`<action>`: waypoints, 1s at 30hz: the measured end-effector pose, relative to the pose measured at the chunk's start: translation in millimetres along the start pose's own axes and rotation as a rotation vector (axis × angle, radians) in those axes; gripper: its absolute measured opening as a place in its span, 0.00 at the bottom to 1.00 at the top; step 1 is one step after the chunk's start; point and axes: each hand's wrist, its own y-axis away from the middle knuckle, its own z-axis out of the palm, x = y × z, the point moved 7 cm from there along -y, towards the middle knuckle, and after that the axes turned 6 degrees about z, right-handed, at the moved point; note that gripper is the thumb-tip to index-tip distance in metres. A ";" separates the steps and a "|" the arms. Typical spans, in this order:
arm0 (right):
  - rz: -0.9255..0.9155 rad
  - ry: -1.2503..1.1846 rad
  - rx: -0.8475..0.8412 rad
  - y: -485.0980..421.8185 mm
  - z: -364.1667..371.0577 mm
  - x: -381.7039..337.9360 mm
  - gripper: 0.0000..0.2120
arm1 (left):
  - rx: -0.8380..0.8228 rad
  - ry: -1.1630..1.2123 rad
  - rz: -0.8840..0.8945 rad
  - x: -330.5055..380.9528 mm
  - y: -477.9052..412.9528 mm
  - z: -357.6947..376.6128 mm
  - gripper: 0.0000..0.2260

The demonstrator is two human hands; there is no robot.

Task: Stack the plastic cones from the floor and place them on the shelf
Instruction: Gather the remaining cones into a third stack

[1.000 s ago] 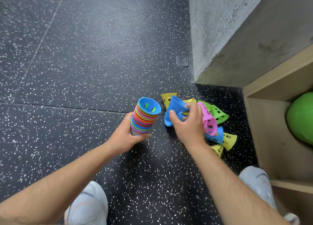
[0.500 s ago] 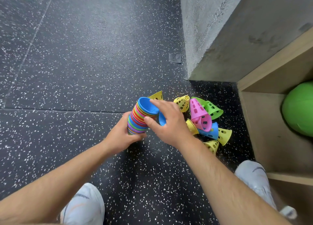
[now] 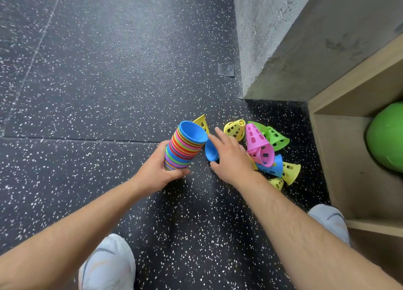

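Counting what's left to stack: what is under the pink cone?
A blue cone lies on its side under the pink cone. The pink one covers much of it, so anything else beneath cannot be seen.

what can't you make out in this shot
Head view throughout:
- loose blue cone: mostly covered by the right hand; a grip cannot be confirmed.
- stack of cones: lower end hidden in the left hand; rims too thin to count.
- yellow cone: mostly behind the stack.
- green ball: cut off by the right edge.
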 end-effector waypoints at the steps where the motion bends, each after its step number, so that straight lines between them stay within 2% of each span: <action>1: 0.001 0.024 -0.007 -3.4 2.4 0.1 0.39 | 0.000 0.001 0.002 -0.3 0.5 -0.1 0.30; 4: 0.013 0.041 -0.012 -10.3 7.6 -0.6 0.41 | -0.010 -0.002 0.005 -1.1 2.0 -0.4 0.30; 11: 0.002 -0.056 0.074 -7.2 8.7 1.3 0.37 | -0.006 0.036 0.005 -3.5 4.2 -2.7 0.30; 16: 0.141 -0.431 0.171 -3.0 -14.1 13.9 0.42 | 0.016 0.068 0.004 -3.5 5.3 -5.1 0.30; 21: 0.285 -0.879 0.337 0.8 -51.9 18.7 0.39 | 0.011 0.070 -0.001 -4.0 4.7 -5.7 0.30; 24: 0.247 -1.157 0.387 3.4 -71.7 9.5 0.32 | 0.008 0.058 0.002 -1.6 5.5 -5.1 0.30; 26: 0.175 -1.233 0.390 3.9 -81.0 -1.2 0.28 | 0.011 0.046 0.007 -0.6 5.5 -5.1 0.31; 28: 0.122 -1.254 0.324 2.6 -80.1 -14.0 0.27 | 0.011 0.037 0.012 0.4 5.6 -5.1 0.31; 30: 0.097 -1.235 0.230 0.2 -71.0 -25.1 0.32 | 0.010 0.025 0.018 0.7 5.5 -4.8 0.31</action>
